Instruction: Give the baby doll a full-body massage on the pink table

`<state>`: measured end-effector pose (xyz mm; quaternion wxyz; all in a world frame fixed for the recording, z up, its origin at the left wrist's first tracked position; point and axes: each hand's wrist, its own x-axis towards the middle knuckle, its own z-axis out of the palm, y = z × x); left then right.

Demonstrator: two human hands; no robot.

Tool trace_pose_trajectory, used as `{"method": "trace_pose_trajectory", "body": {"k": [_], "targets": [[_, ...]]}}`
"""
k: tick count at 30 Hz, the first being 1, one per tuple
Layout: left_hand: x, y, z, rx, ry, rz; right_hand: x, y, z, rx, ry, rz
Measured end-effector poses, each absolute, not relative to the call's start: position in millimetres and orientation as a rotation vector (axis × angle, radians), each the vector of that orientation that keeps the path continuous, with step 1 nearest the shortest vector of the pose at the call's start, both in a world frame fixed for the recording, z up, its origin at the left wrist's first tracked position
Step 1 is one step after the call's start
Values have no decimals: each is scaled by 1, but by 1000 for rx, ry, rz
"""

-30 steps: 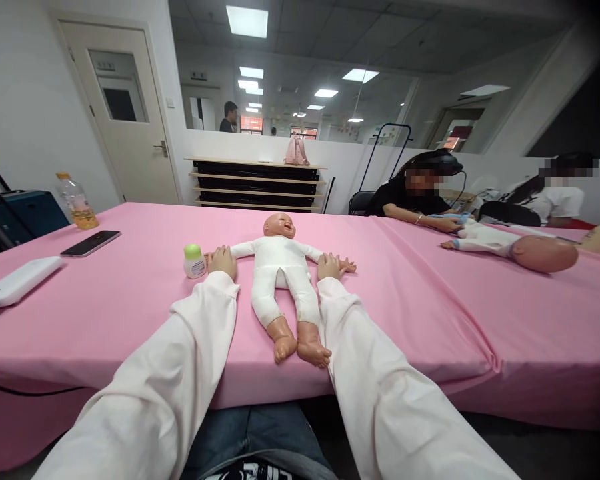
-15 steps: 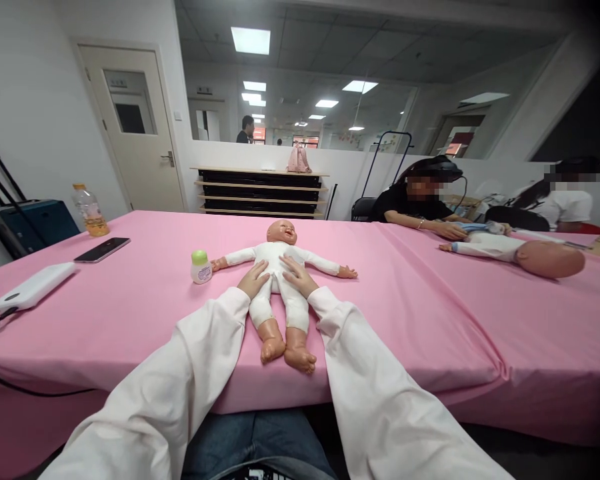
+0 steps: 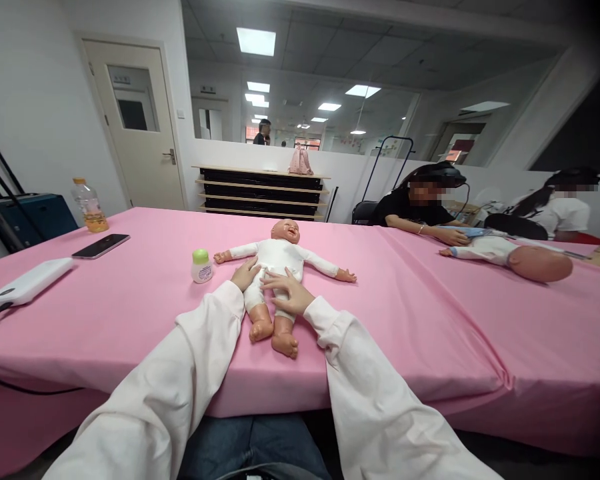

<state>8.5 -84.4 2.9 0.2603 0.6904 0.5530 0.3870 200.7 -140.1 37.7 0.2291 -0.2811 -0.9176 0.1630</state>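
Doll (image 3: pixel 280 255) — face up, lower body under hands (image 3: pixel 244 275) (image 3: pixel 293 295)

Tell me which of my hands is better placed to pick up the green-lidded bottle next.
Probably your left hand: it's at the hip of the nearer doll, closer to the green-lidded bottle. Your right hand is farther off, over that doll.

The doll's (image 3: pixel 279 255) head and feet look like smooth, faintly glossy plastic, its body matt cloth. The tabletop (image 3: pixel 405 293) is covered in creased cloth with a soft sheen. The small jar (image 3: pixel 201 268) appears smooth plastic; the bottle (image 3: pixel 91 205), clear shiny plastic. The phone (image 3: pixel 101 246) is glossy, the sleeves (image 3: pixel 153 380) matt cloth, the door handle (image 3: pixel 170 157) metal.
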Motion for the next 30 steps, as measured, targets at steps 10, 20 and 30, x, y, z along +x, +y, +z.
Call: {"method": "trace_pose_trajectory", "body": {"k": [10,20,30], "targets": [[56,-151,3,2453,1278,774,235,-92,21,-1278,-2162,371],[51,-150,7,2468,1104,767,235,-90,11,-1228,-2165,400],[23,-112,11,1775,1326,1338,198,-146,35,-1111,-2555,256]]}}
